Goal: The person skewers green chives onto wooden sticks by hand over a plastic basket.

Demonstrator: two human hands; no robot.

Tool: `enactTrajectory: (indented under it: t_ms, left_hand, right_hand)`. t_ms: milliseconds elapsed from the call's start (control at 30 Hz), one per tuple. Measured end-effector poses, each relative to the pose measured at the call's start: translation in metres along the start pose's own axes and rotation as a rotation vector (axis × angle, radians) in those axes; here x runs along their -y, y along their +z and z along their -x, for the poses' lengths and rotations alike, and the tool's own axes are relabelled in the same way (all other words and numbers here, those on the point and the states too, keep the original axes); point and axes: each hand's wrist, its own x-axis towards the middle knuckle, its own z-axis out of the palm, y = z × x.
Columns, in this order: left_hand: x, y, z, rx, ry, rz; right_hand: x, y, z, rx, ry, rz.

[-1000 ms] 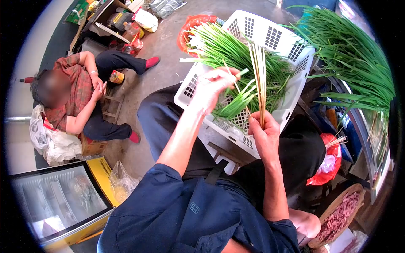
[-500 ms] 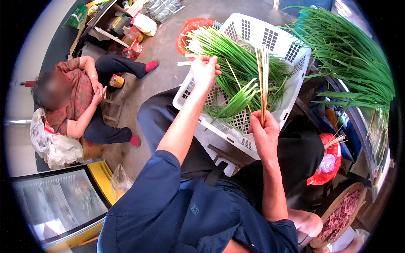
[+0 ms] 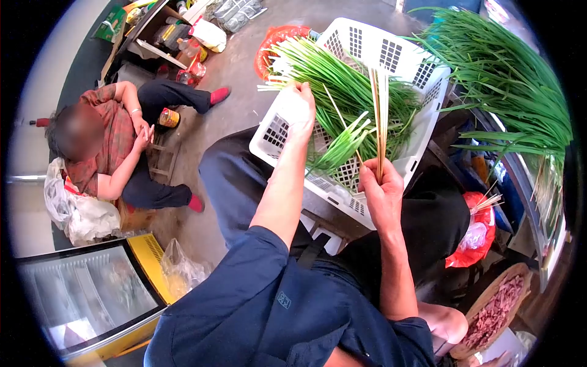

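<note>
My right hand [image 3: 383, 186] is closed round the lower ends of several thin wooden sticks [image 3: 380, 116]. One stick slants to the left and carries a folded bunch of green chives [image 3: 342, 147]. My left hand [image 3: 299, 109] is at the left side of the white basket [image 3: 422, 140], touching the pale stem ends of the loose chives [image 3: 342, 73] heaped inside. Its fingers are bent, and their tips are partly hidden among the stems.
A person [image 3: 110, 137] sits at the left with hands together. A large pile of chives [image 3: 507, 85] lies at the right. Lower right are a round basket of reddish pieces [image 3: 496, 312] and a red bag [image 3: 480, 235]. A glass-topped cooler [image 3: 85, 293] stands lower left.
My left hand has moved away from the slanting stick, left to the stem ends of the heap. The short piece of chive it held earlier is no longer visible. My right hand stays nearly still.
</note>
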Motion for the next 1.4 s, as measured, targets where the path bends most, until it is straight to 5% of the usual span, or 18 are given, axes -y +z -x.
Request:
enactTrajectory:
  t_ms: [100, 167, 267, 400, 567, 1067, 1400]
  left_hand:
    - [-0.013, -0.004, 0.003, -0.026, -0.055, -0.037]
    - [-0.028, -0.011, 0.010, 0.028, -0.385, 0.372]
    - [0.012, 0.006, 0.015, 0.022, -0.131, 0.331]
    - [-0.039, -0.032, 0.023, 0.040, -0.052, 0.860]
    - [-0.059, -0.060, 0.009, 0.238, 0.031, 1.054]
    - [-0.079, -0.091, 0.028, 0.566, -0.336, 1.340]
    - [-0.070, -0.091, 0.026, 0.587, -0.295, 1.318]
  right_hand:
    - [-0.001, 0.000, 0.000, 0.005, -0.009, 0.001]
    - [0.000, 0.001, 0.001, 0.014, 0.001, 0.010]
    - [0.000, 0.000, 0.001, 0.021, 0.011, 0.031]
    - [0.001, -0.001, 0.001, 0.010, 0.006, 0.015]
    - [0.000, 0.001, 0.000, 0.022, -0.001, 0.024]
    - [0.000, 0.002, 0.002, 0.054, -0.019, 0.015]
    - [0.001, 0.002, 0.002, 0.073, -0.008, -0.005]
